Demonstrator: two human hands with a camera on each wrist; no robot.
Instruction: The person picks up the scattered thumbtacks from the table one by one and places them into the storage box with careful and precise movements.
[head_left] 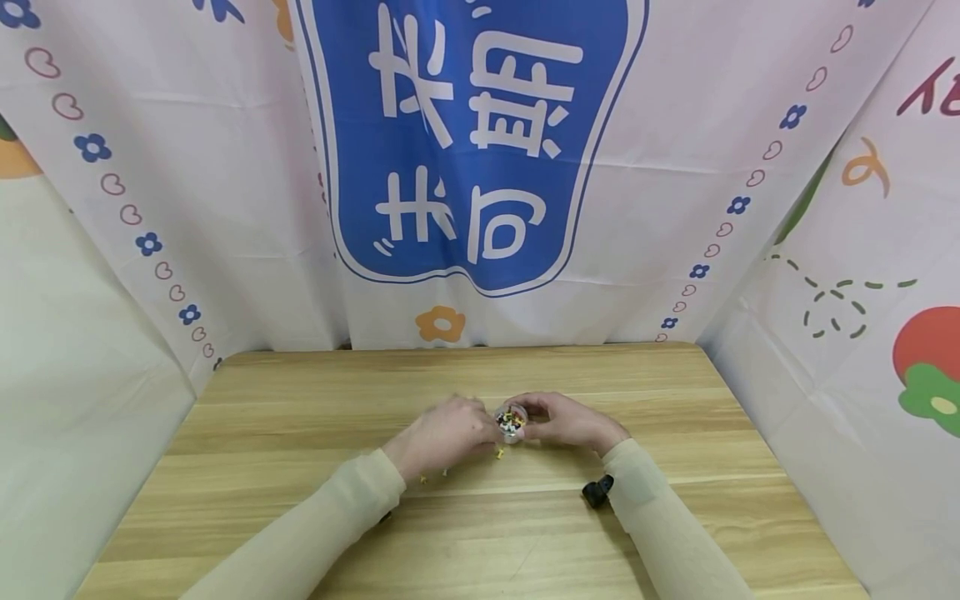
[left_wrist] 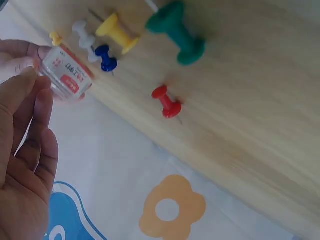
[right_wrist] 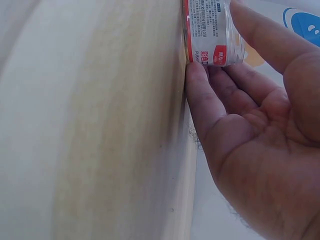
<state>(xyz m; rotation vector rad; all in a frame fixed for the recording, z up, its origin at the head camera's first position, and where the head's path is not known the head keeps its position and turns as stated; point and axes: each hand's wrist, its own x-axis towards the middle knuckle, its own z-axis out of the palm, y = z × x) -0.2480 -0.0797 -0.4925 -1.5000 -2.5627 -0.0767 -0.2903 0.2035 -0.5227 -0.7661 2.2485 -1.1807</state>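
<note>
A small clear plastic jar [head_left: 511, 427] with a red-and-white label stands on the wooden table, filled with push pins of mixed colours. My right hand [head_left: 566, 421] holds it from the side, thumb and fingers around it in the right wrist view. At the jar's mouth is my left hand [head_left: 450, 429], blurred in the head view; its thumb and fingertips come together there, and whether a pin is between them is hidden. Loose pins lie nearby in the left wrist view: green [left_wrist: 176, 32], red [left_wrist: 166, 102], blue [left_wrist: 106, 58], white [left_wrist: 84, 37] and yellow [left_wrist: 118, 34].
The wooden table [head_left: 465, 542] reaches to a printed white cloth [head_left: 247, 183] hanging behind it, with more cloth at both sides. A black object [head_left: 597, 492] sits by the right wrist.
</note>
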